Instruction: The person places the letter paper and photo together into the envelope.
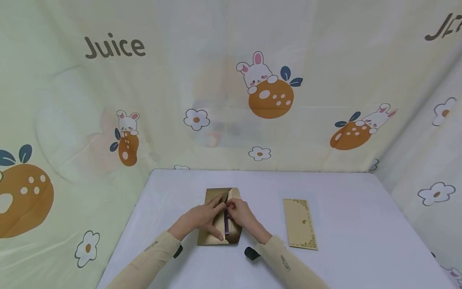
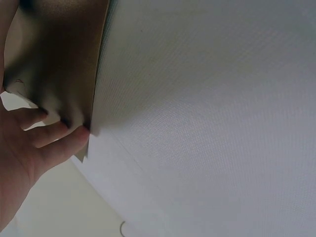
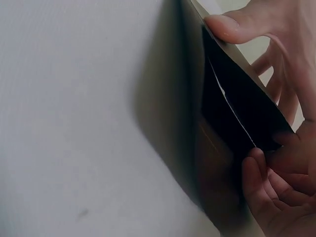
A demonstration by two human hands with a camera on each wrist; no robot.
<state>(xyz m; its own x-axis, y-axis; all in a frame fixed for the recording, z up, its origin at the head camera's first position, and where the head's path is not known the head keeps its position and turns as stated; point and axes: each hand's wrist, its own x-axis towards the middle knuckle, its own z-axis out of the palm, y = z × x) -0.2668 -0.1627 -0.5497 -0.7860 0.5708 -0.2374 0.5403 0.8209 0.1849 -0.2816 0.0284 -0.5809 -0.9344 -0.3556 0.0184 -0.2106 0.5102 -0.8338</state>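
A gold paper envelope (image 1: 211, 237) lies on the table with its flap side up, the flap (image 1: 235, 233) folded out to the right. Along its mouth shows a narrow dark purple strip (image 1: 226, 226); most of it is hidden inside. My left hand (image 1: 205, 216) rests spread over the envelope, thumb at the mouth's near end. In the left wrist view its fingers (image 2: 61, 143) lie across the brown-gold paper. My right hand (image 1: 241, 212) has curled fingers at the mouth. The right wrist view shows its fingertips (image 3: 254, 170) pinching the thin strip's edge in the dark opening.
To the right lies a flat gold card or envelope (image 1: 300, 224) with an ornate border. Both rest on a white table (image 1: 346, 224). A patterned curtain (image 1: 216, 88) hangs behind and at the sides. Small black wrist devices (image 1: 252, 253) sit at the sleeves.
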